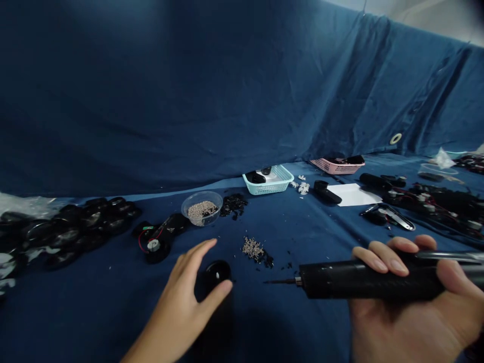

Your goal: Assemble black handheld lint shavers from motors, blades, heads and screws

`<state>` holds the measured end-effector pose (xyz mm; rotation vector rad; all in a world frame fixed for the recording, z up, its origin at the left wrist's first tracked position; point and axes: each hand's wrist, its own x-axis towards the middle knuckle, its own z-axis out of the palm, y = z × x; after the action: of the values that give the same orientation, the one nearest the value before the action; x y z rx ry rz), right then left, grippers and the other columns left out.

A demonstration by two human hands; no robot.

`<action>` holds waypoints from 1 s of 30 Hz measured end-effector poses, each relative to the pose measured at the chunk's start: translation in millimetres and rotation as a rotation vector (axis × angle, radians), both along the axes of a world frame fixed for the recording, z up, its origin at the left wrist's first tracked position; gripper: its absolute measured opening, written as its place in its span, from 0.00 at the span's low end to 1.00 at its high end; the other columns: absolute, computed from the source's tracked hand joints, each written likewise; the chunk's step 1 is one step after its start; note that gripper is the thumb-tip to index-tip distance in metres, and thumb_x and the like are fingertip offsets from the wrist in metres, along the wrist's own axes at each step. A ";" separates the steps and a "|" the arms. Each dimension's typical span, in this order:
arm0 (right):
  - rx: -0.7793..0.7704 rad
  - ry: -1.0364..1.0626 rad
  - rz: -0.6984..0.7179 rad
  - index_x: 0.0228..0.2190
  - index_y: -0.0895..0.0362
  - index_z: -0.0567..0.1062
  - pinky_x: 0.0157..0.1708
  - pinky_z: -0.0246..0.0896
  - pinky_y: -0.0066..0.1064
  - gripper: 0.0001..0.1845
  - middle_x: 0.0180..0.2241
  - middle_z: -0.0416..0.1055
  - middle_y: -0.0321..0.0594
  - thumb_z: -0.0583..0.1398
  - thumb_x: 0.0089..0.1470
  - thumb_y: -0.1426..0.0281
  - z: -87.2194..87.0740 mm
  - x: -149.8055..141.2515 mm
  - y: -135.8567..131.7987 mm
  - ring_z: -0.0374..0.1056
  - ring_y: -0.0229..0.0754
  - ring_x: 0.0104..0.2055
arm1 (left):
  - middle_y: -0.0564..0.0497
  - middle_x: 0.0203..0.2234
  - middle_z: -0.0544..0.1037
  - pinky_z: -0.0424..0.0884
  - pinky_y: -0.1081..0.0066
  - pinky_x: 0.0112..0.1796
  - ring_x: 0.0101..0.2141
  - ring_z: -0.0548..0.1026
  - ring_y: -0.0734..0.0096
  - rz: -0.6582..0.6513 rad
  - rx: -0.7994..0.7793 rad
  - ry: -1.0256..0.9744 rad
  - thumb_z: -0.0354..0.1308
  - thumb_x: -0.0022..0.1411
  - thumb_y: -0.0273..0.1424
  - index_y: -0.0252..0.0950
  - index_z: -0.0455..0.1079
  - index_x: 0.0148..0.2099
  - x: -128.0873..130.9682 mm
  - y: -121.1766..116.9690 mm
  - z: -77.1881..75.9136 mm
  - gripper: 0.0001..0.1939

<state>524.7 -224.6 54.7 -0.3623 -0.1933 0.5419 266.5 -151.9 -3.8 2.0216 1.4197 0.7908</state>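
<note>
on blue cloth (302,227), left hand (181,302) touches mouse (218,272), right hand (401,317) grips electric screwdriver (366,280)

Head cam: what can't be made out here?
- Head view: the rear end of the electric screwdriver is cut off by the right edge and partly hidden by the right hand.
- Head view: the black rounded part is partly covered by the left hand, its near side lost in shadow.
- Head view: the small pieces in the clear plastic bowl are too small to identify.
</note>
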 end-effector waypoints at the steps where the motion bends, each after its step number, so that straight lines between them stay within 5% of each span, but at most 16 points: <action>1: -0.004 0.017 -0.003 0.38 0.58 0.68 0.21 0.63 0.23 0.15 0.31 0.58 0.33 0.54 0.45 0.73 -0.1 0.9 -0.1 0.54 0.29 0.23 | 0.50 0.62 0.61 0.56 0.46 0.60 0.62 0.59 0.52 -0.013 -0.107 0.022 0.58 0.57 0.46 0.52 0.55 0.63 -9.8 6.6 -5.3 0.33; 4: -0.031 0.064 -0.014 0.38 0.58 0.69 0.21 0.63 0.23 0.15 0.31 0.58 0.34 0.52 0.46 0.73 0.1 0.7 0.3 0.54 0.29 0.23 | 0.46 0.61 0.64 0.52 0.47 0.62 0.62 0.60 0.52 -0.122 -0.382 -0.115 0.58 0.57 0.45 0.47 0.57 0.63 -25.2 19.8 -19.9 0.33; 7: -0.060 0.073 -0.018 0.37 0.58 0.69 0.20 0.63 0.23 0.15 0.31 0.57 0.34 0.51 0.46 0.73 1.3 -2.1 1.4 0.54 0.30 0.23 | 0.47 0.57 0.69 0.50 0.50 0.62 0.59 0.63 0.53 -0.165 -0.447 -0.295 0.62 0.55 0.42 0.46 0.65 0.59 -19.6 22.4 -28.0 0.29; 10: -0.075 0.080 -0.017 0.36 0.58 0.69 0.20 0.63 0.23 0.14 0.30 0.57 0.35 0.51 0.45 0.74 1.6 -4.0 1.9 0.54 0.29 0.23 | 0.48 0.48 0.75 0.57 0.56 0.59 0.52 0.69 0.56 -0.173 -0.445 -0.447 0.69 0.48 0.39 0.43 0.70 0.54 -6.7 19.9 -33.7 0.29; 14: -0.052 0.060 -0.006 0.37 0.59 0.70 0.22 0.65 0.23 0.15 0.31 0.57 0.35 0.53 0.44 0.74 -1.2 -4.4 1.1 0.55 0.30 0.24 | 0.51 0.37 0.76 0.69 0.65 0.42 0.38 0.74 0.62 -0.150 -0.539 -0.747 0.73 0.39 0.42 0.43 0.68 0.52 3.1 12.7 -44.5 0.36; 18: -0.041 0.082 0.026 0.38 0.58 0.71 0.22 0.66 0.24 0.15 0.31 0.58 0.35 0.54 0.45 0.74 -0.7 -9.0 1.3 0.55 0.30 0.24 | 0.53 0.46 0.73 0.69 0.71 0.31 0.30 0.75 0.71 -0.116 -0.644 -1.017 0.69 0.42 0.49 0.51 0.65 0.53 4.8 1.5 -46.5 0.35; 23: -0.031 0.049 0.045 0.37 0.59 0.71 0.22 0.65 0.23 0.14 0.30 0.58 0.34 0.55 0.45 0.73 0.1 -19.2 3.4 0.55 0.30 0.24 | 0.50 0.55 0.70 0.73 0.60 0.43 0.47 0.74 0.58 -0.022 -0.777 -1.410 0.68 0.51 0.38 0.51 0.68 0.54 5.8 -6.7 -40.5 0.27; 30: -0.057 0.038 0.058 0.38 0.58 0.71 0.22 0.64 0.24 0.15 0.31 0.59 0.34 0.56 0.44 0.73 -0.3 -31.5 10.6 0.55 0.30 0.24 | 0.52 0.52 0.71 0.73 0.68 0.27 0.39 0.75 0.63 -0.362 -0.690 -1.456 0.65 0.53 0.43 0.51 0.69 0.51 -0.2 -1.2 -46.4 0.23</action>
<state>493.2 -214.0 54.4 -0.4019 -0.1520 0.6125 266.3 -153.1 -50.3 0.6865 0.3239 1.0283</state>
